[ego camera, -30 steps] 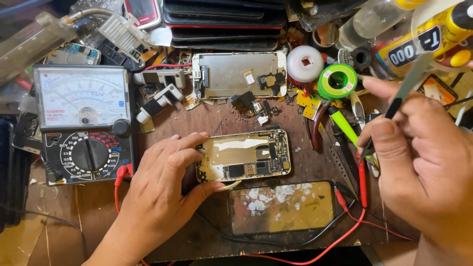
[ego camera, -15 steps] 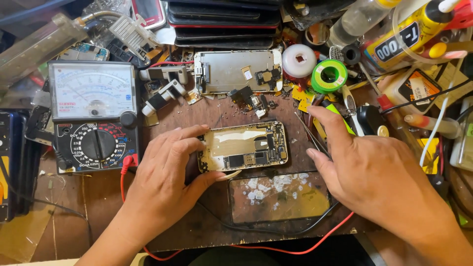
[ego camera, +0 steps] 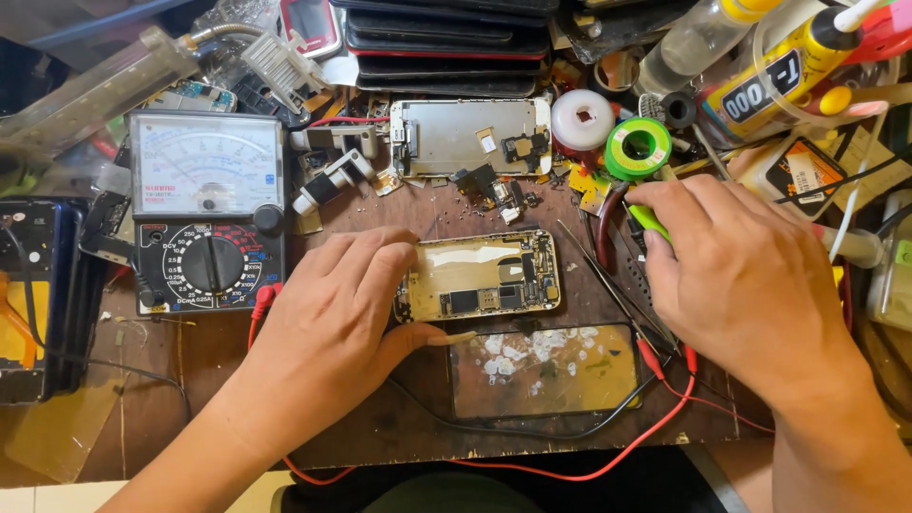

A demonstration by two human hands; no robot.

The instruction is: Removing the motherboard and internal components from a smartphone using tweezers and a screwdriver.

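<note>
cluttered wooden bench [ego camera: 380, 427], left hand [ego camera: 332, 332] steadying opened phone [ego camera: 483, 275].

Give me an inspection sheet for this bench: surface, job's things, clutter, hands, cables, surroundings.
Surface: worn brown wooden bench top, scuffed, crowded.
Job's things: opened gold phone chassis with exposed board; dark glass panel with white flecks just below it.
Clutter: black analogue multimeter, silver phone frame, green solder spool, white tape roll, yellow glue tube, stacked dark phones.
Hands: left hand pinches the chassis's left end; right hand rests over green-handled tools, grip hidden.
Cables: red lead and black lead run along the front edge.
Surroundings: pale floor tile at lower left; little else seen.
</note>
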